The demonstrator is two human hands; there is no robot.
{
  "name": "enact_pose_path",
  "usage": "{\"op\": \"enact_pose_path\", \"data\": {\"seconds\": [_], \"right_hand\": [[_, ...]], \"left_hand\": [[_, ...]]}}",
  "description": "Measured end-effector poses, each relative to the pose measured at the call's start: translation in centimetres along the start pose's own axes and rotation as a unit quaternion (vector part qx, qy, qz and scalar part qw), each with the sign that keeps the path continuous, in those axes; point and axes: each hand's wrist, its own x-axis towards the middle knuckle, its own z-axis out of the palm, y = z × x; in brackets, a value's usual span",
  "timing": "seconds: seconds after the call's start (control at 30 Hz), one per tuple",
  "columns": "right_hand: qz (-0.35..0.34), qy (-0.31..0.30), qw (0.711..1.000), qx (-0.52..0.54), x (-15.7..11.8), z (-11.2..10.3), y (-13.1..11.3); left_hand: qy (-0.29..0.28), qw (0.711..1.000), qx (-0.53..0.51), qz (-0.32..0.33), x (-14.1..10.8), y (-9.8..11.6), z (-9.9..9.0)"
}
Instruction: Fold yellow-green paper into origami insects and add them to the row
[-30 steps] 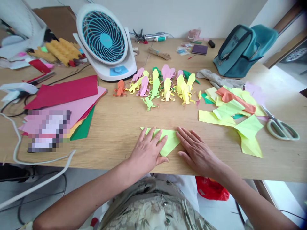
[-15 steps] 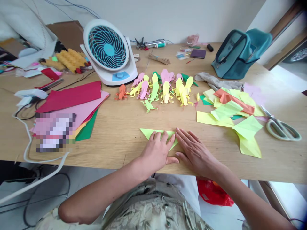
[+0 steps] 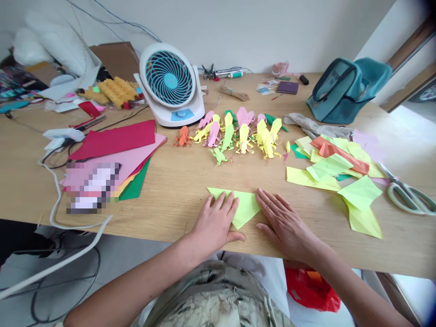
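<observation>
A folded yellow-green sheet of paper (image 3: 245, 208), roughly a triangle with its point toward me, lies flat near the table's front edge. My left hand (image 3: 216, 222) rests on its left half, fingers stretched out and thumb apart. At the paper's right corner lies my right hand (image 3: 281, 218), flat, with its fingertips touching or covering that corner. Beyond the hands stands a group of small folded paper figures in yellow (image 3: 244, 138), pink (image 3: 214, 133), green (image 3: 227, 136) and orange (image 3: 183, 136).
Loose paper pieces (image 3: 361, 193) and scissors (image 3: 407, 193) lie to the right. Coloured sheets (image 3: 116, 141) and a white cable (image 3: 56, 200) are on the left. Behind stand a fan (image 3: 170, 81) and a teal bag (image 3: 340, 93). The wooden table (image 3: 177, 181) ends close to my body.
My left hand has slid left along the paper, uncovering more of its middle. My right hand remains at the right corner. The whole view has shifted slightly.
</observation>
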Motion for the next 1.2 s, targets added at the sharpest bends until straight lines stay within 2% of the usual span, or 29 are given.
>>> {"op": "enact_pose_path", "data": {"seconds": [0.23,0.4,0.57,0.67,0.77,0.87,0.93,1.03,1.2], "right_hand": [[-0.008,0.004,1.000,-0.018,0.1,-0.2,-0.1],[-0.006,0.006,1.000,-0.021,0.1,-0.3,-0.2],[-0.008,0.004,1.000,-0.025,0.1,-0.2,-0.1],[-0.008,0.000,1.000,-0.025,0.1,-0.1,-0.1],[-0.002,-0.005,1.000,-0.019,0.1,-0.2,-0.2],[0.003,-0.010,1.000,-0.006,0.2,-0.3,-0.2],[0.003,-0.012,1.000,0.001,0.2,-0.3,-0.2],[0.000,-0.007,1.000,-0.001,0.2,-0.3,-0.2],[0.000,0.003,1.000,-0.006,0.1,0.0,-0.2]], "left_hand": [[-0.021,0.999,0.020,0.020,-2.5,-2.2,0.2],[-0.033,0.998,0.028,0.044,-2.8,-3.1,0.1],[-0.016,0.996,0.024,0.079,-2.8,-3.8,-0.5],[0.004,0.996,0.012,0.086,-2.1,-3.4,-1.3],[0.031,0.994,-0.021,0.106,-0.5,-1.9,-1.5],[0.029,0.986,-0.085,0.142,1.2,-0.2,-0.6],[0.010,0.987,-0.113,0.118,1.7,0.4,0.3],[-0.008,0.987,-0.123,0.098,1.1,0.1,1.2],[0.023,0.989,-0.115,0.087,-1.4,-1.6,1.4]]}}
